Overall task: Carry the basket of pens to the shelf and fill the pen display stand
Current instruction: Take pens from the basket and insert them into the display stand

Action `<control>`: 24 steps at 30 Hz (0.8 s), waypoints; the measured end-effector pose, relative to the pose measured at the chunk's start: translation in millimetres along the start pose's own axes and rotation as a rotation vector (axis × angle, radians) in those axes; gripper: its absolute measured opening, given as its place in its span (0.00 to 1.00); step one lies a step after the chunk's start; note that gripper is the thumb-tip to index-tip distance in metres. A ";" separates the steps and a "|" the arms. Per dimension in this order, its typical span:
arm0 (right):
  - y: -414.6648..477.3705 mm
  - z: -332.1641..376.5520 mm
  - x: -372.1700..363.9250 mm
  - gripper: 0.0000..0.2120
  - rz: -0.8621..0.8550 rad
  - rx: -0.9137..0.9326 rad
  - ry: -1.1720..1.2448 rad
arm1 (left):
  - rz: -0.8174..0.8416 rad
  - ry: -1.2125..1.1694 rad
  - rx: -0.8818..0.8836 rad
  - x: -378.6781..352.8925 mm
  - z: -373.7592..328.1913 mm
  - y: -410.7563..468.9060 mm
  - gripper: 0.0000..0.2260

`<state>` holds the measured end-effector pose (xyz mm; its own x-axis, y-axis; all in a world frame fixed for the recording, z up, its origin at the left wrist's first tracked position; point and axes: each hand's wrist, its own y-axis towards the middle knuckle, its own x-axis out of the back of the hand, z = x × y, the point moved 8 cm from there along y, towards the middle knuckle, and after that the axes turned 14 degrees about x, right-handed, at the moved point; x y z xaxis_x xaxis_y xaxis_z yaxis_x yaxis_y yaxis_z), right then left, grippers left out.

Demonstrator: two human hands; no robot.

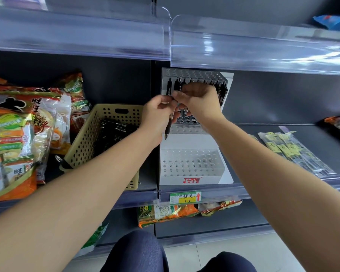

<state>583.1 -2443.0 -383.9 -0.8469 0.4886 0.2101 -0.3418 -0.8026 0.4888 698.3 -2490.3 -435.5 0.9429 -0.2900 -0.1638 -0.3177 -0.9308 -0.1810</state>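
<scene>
On the middle shelf, in front of the pen display stand (190, 165): holding a black pen (168, 125) in the left hand (157, 110), pinched near its upper end between curled thumb and fingers. Hanging below those fingers with most of its length free, long axis close to upright, slightly tilted — tip pointing down, top end up and a little to the right. Level with the stand's middle tier, just at its left edge, tip in front of the white step below that tier. Right hand (199, 103) curled too, fingertips meeting the left's at the pen's top end; cannot tell whether gripping the pen or only touching it. Behind that hand, a row of black pens (168, 87) standing in the top tier's holes. Just left of the stand, resting on the same shelf (318, 142), a tan perforated basket (82, 146) with loose black pens (116, 127) lying inside. Further left, snack bags (18, 134); well to the right, flat clear packets (294, 154). Below the stand, on the shelf's front rail — a yellow-and-green price label (185, 197).
</scene>
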 end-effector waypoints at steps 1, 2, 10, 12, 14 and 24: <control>0.4 -0.5 0.7 0.12 -0.003 -0.008 -0.010 | 0.000 0.008 -0.004 1.2 -0.4 -0.7 0.04; 1.3 0.2 1.9 0.12 -0.009 -0.008 -0.027 | -0.002 0.025 -0.011 2.0 -1.1 -0.9 0.05; 20.4 22.8 18.6 0.05 -0.155 0.142 -0.192 | -0.015 0.117 -0.024 15.7 -3.4 -6.3 0.05; 24.0 26.0 23.4 0.08 -0.200 0.157 -0.289 | -0.029 0.157 -0.032 20.2 -2.0 -6.9 0.05; 25.0 28.3 26.9 0.12 -0.229 0.178 -0.376 | -0.057 0.227 -0.035 24.9 0.0 -6.2 0.06; 28.4 21.9 20.2 0.07 -0.238 0.198 -0.483 | -0.142 0.436 -0.059 42.7 8.6 -5.9 0.09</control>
<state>565.2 -2448.4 -347.3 -0.4576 0.7865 0.4148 -0.3781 -0.5943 0.7099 739.6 -2495.2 -449.8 0.9348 -0.2134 0.2840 -0.1880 -0.9755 -0.1143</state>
